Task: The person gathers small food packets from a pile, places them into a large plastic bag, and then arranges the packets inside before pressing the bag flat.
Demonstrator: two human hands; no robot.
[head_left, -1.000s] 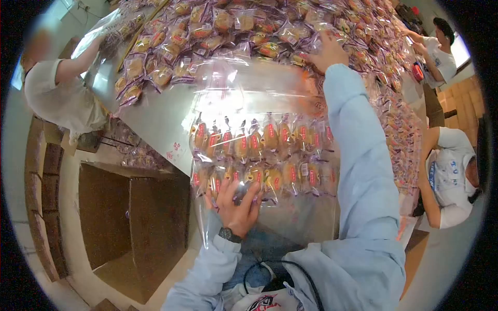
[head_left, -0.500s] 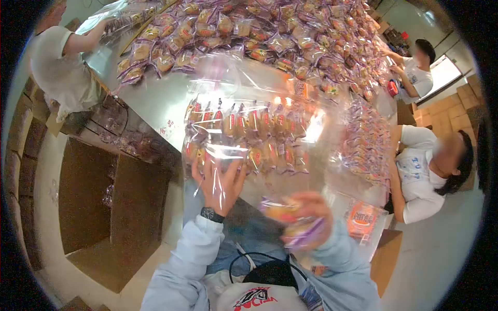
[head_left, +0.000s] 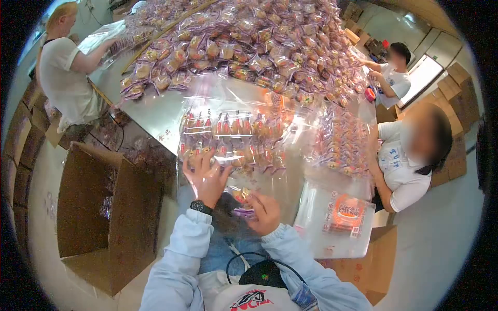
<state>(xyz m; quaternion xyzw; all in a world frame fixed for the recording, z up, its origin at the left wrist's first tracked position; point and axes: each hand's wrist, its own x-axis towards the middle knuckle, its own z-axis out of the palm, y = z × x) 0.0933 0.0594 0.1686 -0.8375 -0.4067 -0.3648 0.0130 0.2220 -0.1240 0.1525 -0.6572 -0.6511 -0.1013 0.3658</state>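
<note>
A large clear plastic bag [head_left: 290,179] lies on the table in front of me, with rows of small wrapped snack packs [head_left: 233,124] inside it. My left hand [head_left: 206,179] is under the clear film at the near row's left end, its fingers spread over the packs. Close to the bag's near edge, my right hand [head_left: 264,213] grips snack packs [head_left: 243,199] in purple and clear wrappers. Orange print shows on the bag's far right part.
A heap of wrapped snacks [head_left: 249,41] covers the table's far side. Another filled bag [head_left: 340,137] and flat printed bags [head_left: 337,220] lie to the right. Open cardboard boxes [head_left: 135,217] stand left and lower right. Three people work around the table.
My right hand has moved left and closer to my left hand with the packs. The view has shifted, showing more of the flat printed bags and of the co-worker at the right.
</note>
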